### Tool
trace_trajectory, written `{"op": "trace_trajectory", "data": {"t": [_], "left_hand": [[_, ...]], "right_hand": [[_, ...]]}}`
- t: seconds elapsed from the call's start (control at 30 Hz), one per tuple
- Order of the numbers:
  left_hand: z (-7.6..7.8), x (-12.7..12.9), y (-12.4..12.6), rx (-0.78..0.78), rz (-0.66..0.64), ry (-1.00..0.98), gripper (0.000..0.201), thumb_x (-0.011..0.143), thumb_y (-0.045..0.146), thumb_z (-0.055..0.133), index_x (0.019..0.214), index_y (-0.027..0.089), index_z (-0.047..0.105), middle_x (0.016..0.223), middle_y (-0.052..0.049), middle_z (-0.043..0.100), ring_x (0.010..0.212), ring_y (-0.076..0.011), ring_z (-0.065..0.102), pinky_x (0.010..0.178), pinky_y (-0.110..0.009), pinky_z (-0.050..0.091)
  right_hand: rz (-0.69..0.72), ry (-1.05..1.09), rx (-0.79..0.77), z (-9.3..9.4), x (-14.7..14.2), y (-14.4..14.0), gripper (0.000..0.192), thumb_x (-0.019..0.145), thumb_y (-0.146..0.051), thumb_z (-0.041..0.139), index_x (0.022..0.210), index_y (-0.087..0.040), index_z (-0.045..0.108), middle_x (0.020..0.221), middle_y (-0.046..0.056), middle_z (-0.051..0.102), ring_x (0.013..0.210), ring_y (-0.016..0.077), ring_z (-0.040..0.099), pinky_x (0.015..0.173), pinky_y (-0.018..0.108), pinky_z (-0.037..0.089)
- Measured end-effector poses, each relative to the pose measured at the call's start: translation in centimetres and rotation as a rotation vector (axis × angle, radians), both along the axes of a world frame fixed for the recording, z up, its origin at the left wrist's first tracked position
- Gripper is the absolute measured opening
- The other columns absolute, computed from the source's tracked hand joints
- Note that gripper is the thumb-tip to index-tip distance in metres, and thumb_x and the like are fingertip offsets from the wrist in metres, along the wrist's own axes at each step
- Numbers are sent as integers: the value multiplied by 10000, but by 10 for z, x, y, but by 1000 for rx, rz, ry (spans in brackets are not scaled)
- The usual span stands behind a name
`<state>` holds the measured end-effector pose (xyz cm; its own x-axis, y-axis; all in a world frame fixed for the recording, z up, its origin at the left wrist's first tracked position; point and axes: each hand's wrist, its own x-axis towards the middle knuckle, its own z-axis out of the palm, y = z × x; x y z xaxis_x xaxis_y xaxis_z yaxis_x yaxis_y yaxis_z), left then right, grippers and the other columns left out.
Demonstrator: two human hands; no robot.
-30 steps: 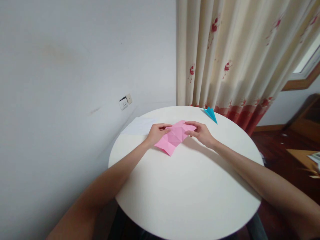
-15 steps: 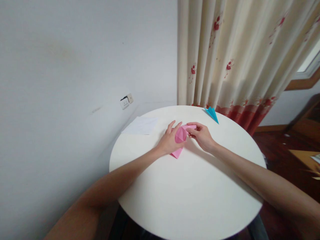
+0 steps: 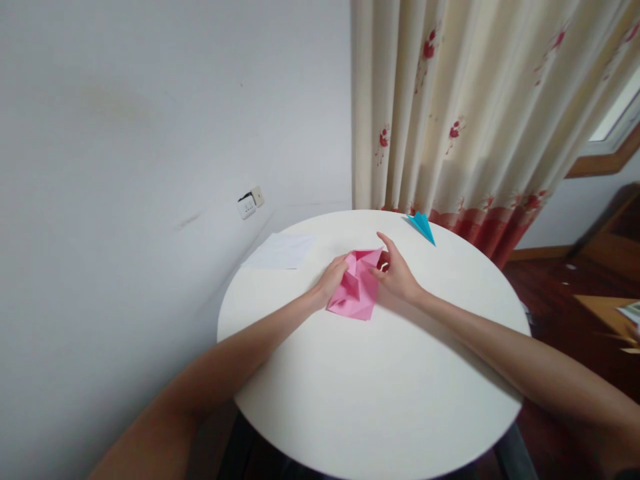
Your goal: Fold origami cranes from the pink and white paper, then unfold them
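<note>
A sheet of pink folded paper (image 3: 364,288), creased and partly opened out, lies tilted on the white round table (image 3: 370,387). My left hand (image 3: 331,279) is closed on its left edge, thumb on top and the other fingers hidden underneath. At the upper right edge, my right hand (image 3: 398,272) has its thumb against the paper and curled fingers beside and behind it. The index finger of that hand sticks up, away from the sheet.
White paper (image 3: 280,251) lies at the table's back left. A blue paper plane (image 3: 423,228) rests near the far right rim. Behind are a wall with a socket (image 3: 247,207) and a flowered curtain (image 3: 450,133).
The pink paper has been spread wider, showing more of its inner face. My left hand has slid from over it to its left edge, and my right index finger has lifted.
</note>
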<state>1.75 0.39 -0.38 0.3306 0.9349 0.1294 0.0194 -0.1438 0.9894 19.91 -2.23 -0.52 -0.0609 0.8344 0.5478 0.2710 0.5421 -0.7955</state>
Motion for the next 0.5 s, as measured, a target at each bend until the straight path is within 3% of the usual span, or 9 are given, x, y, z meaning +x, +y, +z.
{"op": "trace_trajectory", "data": {"t": [0.07, 0.13, 0.2, 0.27, 0.43, 0.5], "left_hand": [[1, 1, 0, -159, 45, -78, 170, 773, 318, 532, 777, 167, 610, 711, -24, 635, 636, -156, 603, 611, -257, 479], [4, -3, 2, -267, 110, -148, 161, 741, 329, 578, 702, 174, 562, 602, 6, 584, 510, -130, 540, 511, -234, 435], [11, -12, 5, -367, 96, -227, 170, 732, 345, 583, 757, 177, 578, 646, -9, 624, 545, -152, 578, 533, -254, 463], [16, -23, 9, -486, -1, -275, 253, 755, 395, 535, 851, 172, 606, 731, -53, 675, 644, -205, 637, 621, -323, 517], [17, -38, 19, -520, -89, -278, 385, 751, 457, 538, 967, 150, 623, 845, -110, 717, 793, -269, 678, 765, -410, 534], [14, -37, 19, -515, -124, -291, 422, 758, 464, 544, 1019, 142, 626, 898, -120, 722, 839, -281, 680, 805, -428, 527]], "right_hand": [[-40, 30, 1, 1, 4, 3, 782, 762, -254, 629, 1448, -191, 259, 725, -25, 536, 624, 149, 523, 592, 296, 468], [-100, 108, -10, 3, 11, 7, 760, 750, -235, 620, 1428, -184, 282, 702, -34, 527, 610, 147, 519, 575, 288, 457], [-169, 198, -17, 4, 19, 13, 742, 729, -219, 617, 1403, -177, 311, 691, -40, 524, 599, 143, 516, 552, 274, 441], [-238, 265, -16, 4, 28, 19, 722, 702, -209, 626, 1371, -174, 355, 678, -50, 522, 583, 132, 503, 539, 259, 425], [-264, 453, -125, -2, 39, 27, 658, 663, -264, 690, 1279, -171, 477, 674, -50, 564, 580, 120, 526, 545, 247, 442], [-199, 525, -199, -2, 39, 25, 567, 676, -319, 711, 1198, -168, 552, 724, -13, 617, 630, 134, 570, 571, 253, 470]]}}
